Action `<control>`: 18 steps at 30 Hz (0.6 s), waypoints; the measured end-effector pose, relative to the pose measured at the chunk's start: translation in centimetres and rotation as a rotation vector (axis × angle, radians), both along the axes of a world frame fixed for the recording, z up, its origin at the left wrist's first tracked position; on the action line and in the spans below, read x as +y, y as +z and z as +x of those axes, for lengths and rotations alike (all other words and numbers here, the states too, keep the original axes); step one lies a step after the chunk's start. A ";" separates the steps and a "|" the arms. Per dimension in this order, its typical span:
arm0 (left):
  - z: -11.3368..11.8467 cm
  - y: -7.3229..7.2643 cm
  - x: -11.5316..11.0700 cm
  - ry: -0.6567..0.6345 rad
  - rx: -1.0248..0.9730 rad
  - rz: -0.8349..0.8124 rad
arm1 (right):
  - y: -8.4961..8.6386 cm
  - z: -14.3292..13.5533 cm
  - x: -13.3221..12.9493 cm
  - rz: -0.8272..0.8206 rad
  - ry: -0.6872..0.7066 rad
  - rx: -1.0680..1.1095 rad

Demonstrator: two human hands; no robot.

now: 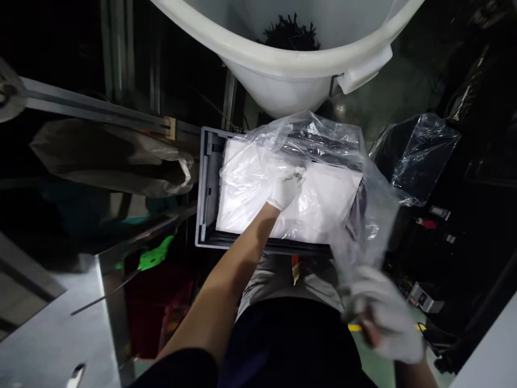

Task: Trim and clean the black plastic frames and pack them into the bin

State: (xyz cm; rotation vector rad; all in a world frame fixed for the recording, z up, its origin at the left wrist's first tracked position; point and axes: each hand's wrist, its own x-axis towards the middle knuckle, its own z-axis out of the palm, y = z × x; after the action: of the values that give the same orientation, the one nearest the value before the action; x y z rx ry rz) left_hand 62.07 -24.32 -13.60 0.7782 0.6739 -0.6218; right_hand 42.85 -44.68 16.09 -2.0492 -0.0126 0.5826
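Resting over the white sheet (327,205) near the middle of the gray crate (204,188), the gloved left hand (287,187) is held with its fingers curled in. Clear plastic (374,210) is spread across the sheet and past the crate's right edge, down to the right hand (383,315) (also gloved), whose finger state cannot be told through the blur. The white tub (283,62) is seen beyond the far edge, a plastic-wrapped dark item (420,156) off the far right corner.
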 end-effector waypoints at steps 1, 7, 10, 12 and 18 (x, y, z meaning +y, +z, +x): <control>-0.2 0.3 0.2 -0.036 -0.012 0.051 | -2.1 1.4 2.7 0.125 0.150 0.011; -3.9 4.7 6.4 -0.301 -0.080 0.500 | -16.2 12.2 13.2 -0.002 -0.214 0.489; -7.0 7.8 9.4 -0.446 -0.114 0.689 | -19.6 14.8 15.3 0.172 -0.146 0.564; -9.1 10.0 10.3 -0.563 -0.147 0.745 | -20.6 15.2 16.2 0.206 -0.117 0.579; -11.2 16.2 11.8 -0.795 -0.373 0.805 | -19.1 13.2 14.4 0.090 -0.054 0.574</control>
State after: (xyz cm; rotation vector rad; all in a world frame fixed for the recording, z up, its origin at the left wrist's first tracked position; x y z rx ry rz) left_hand 50.90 -12.49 2.63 1.9087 0.2219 -0.8895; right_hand 56.10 -30.29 -2.99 -1.7274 0.3467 1.0942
